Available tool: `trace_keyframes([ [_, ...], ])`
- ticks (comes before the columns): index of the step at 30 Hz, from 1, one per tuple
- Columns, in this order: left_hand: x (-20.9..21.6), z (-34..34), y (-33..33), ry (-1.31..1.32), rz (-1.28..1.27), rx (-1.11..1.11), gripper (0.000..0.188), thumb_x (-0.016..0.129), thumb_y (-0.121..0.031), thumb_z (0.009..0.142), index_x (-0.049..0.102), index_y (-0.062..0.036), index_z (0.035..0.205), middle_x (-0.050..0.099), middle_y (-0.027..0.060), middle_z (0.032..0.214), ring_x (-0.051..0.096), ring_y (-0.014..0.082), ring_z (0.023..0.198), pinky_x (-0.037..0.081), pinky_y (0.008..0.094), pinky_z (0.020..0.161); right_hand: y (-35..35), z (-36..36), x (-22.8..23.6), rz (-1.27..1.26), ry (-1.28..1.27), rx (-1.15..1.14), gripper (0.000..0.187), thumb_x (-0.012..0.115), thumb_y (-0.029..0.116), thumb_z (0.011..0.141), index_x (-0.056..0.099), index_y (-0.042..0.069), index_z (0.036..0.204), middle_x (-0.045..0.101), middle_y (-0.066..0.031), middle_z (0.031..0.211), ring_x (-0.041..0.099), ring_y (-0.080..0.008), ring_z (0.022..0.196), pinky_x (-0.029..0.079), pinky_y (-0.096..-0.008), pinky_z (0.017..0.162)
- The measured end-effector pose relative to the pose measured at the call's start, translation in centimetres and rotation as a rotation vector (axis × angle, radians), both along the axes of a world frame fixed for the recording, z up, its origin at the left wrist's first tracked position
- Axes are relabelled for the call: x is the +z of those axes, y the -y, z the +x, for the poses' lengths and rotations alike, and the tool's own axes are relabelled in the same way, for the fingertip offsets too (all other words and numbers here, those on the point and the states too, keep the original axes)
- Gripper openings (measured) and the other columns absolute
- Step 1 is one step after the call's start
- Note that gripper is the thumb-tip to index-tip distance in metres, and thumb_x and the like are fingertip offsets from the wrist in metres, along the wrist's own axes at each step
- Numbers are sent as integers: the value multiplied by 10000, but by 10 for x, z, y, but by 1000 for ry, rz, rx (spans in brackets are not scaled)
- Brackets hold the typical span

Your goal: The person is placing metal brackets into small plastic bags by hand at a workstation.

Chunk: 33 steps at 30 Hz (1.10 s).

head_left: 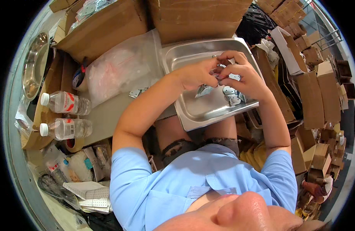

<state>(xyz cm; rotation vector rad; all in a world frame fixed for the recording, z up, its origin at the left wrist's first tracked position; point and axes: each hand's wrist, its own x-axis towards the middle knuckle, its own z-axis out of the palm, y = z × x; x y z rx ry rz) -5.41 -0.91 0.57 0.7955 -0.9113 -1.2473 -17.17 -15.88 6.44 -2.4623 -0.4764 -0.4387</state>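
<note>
Left fingers (211, 80): bent, pinching a small shiny piece (216, 71)
Right fingers (241, 70): closed on the same piece
Metal tray (200, 110): beneath both, holding loose metal parts (233, 97)

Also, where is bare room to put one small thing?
The table is bare between the bottles and the left forearm. So is the metal tray at its near-left corner. Crowded: the tray below the right hand, with metal parts, and the table under the plastic bag.
</note>
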Motion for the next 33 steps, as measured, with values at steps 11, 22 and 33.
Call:
trace_keyframes([
  [11,-5,6,10,182,148,412,248,625,-141,869,596,-12,1078,633,26,948,582,108,896,460,241,797,8,-1,-4,321,-211,-410,118,688,90,755,663,-6,818,632,-64,764,546,-107,657,419,-240,580],
  [22,1,-7,6,404,58,712,158,609,-138,855,670,5,887,633,9,742,544,48,661,430,197,575,1,6,-9,460,-230,-377,130,688,81,766,597,-11,783,552,10,674,468,-43,619,378,-200,544],
  [33,20,-8,-2,603,-62,707,171,617,-140,820,658,25,835,607,8,680,502,40,613,415,208,536,2,2,0,443,-348,-241,91,606,58,820,542,-5,807,496,17,711,433,-47,689,364,-208,588],
])
